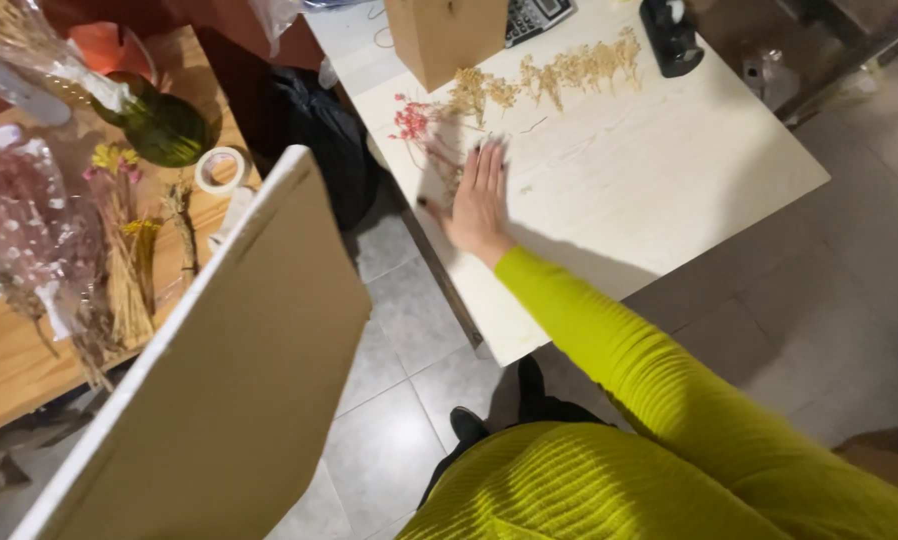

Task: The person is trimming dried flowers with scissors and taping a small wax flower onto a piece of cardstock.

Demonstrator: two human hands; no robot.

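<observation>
My right hand (477, 200) lies flat, palm down, on the white table (669, 190), its fingers straight and nothing in it. The fingertips touch the thin stems of a pink dried flower sprig (410, 120). A row of beige dried flower sprigs (554, 72) lies just beyond the hand. My sleeve is yellow-green. A big brown cardboard sheet (239, 380) stands tilted at the lower left, close to me. My left hand is out of sight; whether it holds the sheet from behind cannot be told.
A cardboard box (444, 35), a calculator (535, 15) and a black tape dispenser (669, 38) sit at the white table's far end. On the wooden table (19, 370) to the left lie dried flower bunches (129, 260), a green bottle (164, 128), a tape roll (220, 170) and plastic-wrapped flowers (14, 210). A black bag (314, 135) sits between the tables.
</observation>
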